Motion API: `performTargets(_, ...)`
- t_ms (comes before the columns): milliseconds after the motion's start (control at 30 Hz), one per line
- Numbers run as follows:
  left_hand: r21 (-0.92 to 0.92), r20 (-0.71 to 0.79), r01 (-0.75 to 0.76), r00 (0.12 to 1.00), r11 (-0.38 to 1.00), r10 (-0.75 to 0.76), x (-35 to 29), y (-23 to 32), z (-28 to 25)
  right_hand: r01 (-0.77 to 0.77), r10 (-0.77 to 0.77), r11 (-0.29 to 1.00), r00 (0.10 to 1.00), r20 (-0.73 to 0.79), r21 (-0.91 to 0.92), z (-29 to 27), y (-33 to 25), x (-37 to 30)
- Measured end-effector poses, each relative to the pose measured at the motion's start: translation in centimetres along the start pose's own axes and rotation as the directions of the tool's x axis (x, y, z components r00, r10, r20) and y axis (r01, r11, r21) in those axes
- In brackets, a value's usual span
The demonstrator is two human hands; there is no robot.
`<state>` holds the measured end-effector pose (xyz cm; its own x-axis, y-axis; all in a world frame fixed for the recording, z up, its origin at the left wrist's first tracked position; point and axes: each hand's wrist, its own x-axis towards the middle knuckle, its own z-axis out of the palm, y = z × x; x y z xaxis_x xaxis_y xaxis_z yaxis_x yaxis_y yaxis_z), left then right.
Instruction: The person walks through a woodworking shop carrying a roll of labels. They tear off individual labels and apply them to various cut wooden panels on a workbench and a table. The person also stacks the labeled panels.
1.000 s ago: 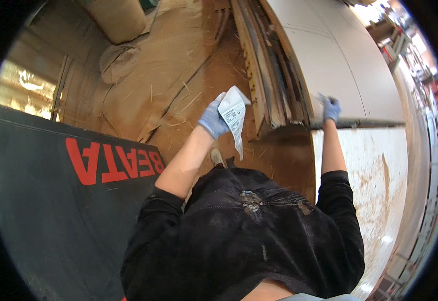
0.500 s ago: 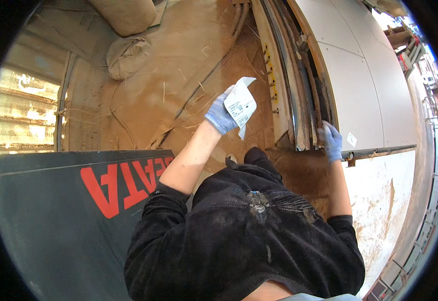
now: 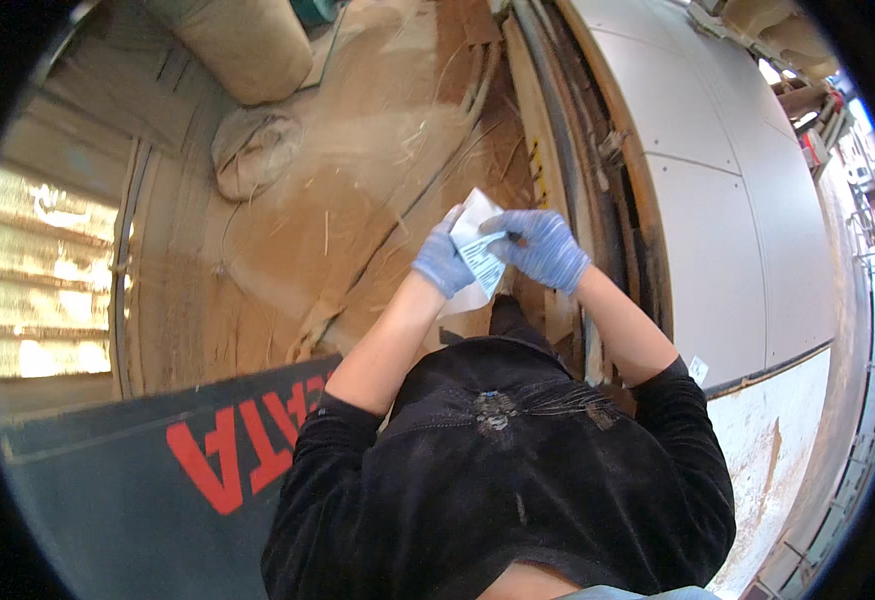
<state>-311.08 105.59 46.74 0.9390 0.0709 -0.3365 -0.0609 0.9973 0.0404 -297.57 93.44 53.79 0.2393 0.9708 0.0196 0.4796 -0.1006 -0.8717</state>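
Observation:
My left hand (image 3: 441, 262), in a blue-grey knit glove, grips a white printed label sheet (image 3: 478, 262) in front of my body. The sheet is bent, and one end hangs below the hand. My right hand (image 3: 545, 248), gloved alike, has come in from the right. Its thumb and fingers close on the sheet's upper right part; exactly what lies between the fingertips is partly hidden. A small white label (image 3: 697, 371) sits at the near edge of the large pale panel (image 3: 702, 240) on my right.
Long wooden and metal strips (image 3: 597, 180) run along the panel's left side. A dark board with red lettering (image 3: 137, 490) stands at my lower left. On the dusty brown floor (image 3: 357, 230) are a sack (image 3: 255, 152), a large cylinder (image 3: 242, 50) and a cable.
My right hand has left the panel's near left corner and moved left to the label sheet. My left hand still holds the sheet, slightly lower in the view.

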Motion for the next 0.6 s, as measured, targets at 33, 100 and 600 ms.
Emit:
performTargets(33,0.030,-0.020,-0.033,0.999,0.999,0.033,2.6,1.0,0.2,0.010,-0.010,0.999,1.000,0.001,-0.047,-1.5,1.7,1.8)
performTargets(100,0.001,-0.223,-0.069,0.972,0.998,0.068,8.9,2.9,0.9,0.016,-0.016,1.000,1.000,-0.022,0.008,-5.2,5.3,5.1)
performTargets(600,0.150,-0.332,-0.234,0.903,0.960,0.272,34.8,16.9,8.0,-0.939,0.559,0.140,0.336,-0.758,-0.313,-40.6,45.2,17.6)
